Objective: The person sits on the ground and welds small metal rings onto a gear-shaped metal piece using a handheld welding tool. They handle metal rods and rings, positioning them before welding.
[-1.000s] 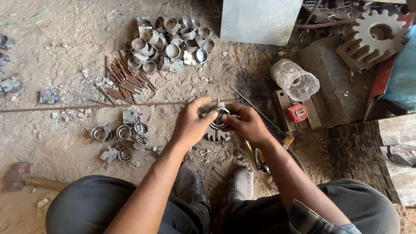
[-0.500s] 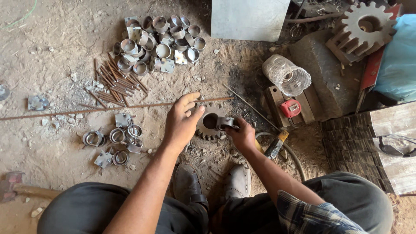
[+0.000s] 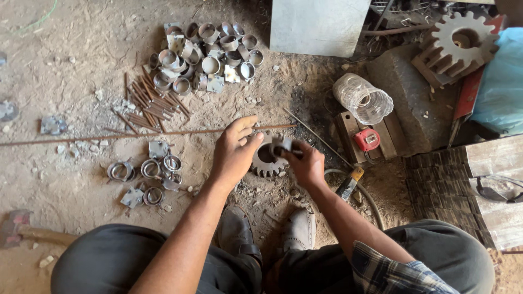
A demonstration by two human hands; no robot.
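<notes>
Head view looks straight down at dusty ground where I sit with knees wide. My left hand [image 3: 233, 155] lies flat with fingers spread across the rim of a dark toothed steel gear [image 3: 265, 159], seemingly pinning it to the dirt floor [image 3: 71, 65] so it cannot turn. My right hand [image 3: 306, 163] is curled around a small grey metal clamp piece [image 3: 283, 145] held over the gear's bore, fingers closed on it. Finished ring clamps [image 3: 144, 171] sit grouped to my left, raw short tube rings [image 3: 207, 54] piled farther off beside a bundle of rusty thin rods [image 3: 155, 100], sorted by stage, I judge. A small red square tape measure [image 3: 366, 139] rests on a wooden block [image 3: 348, 136]; its label is too small to read.
</notes>
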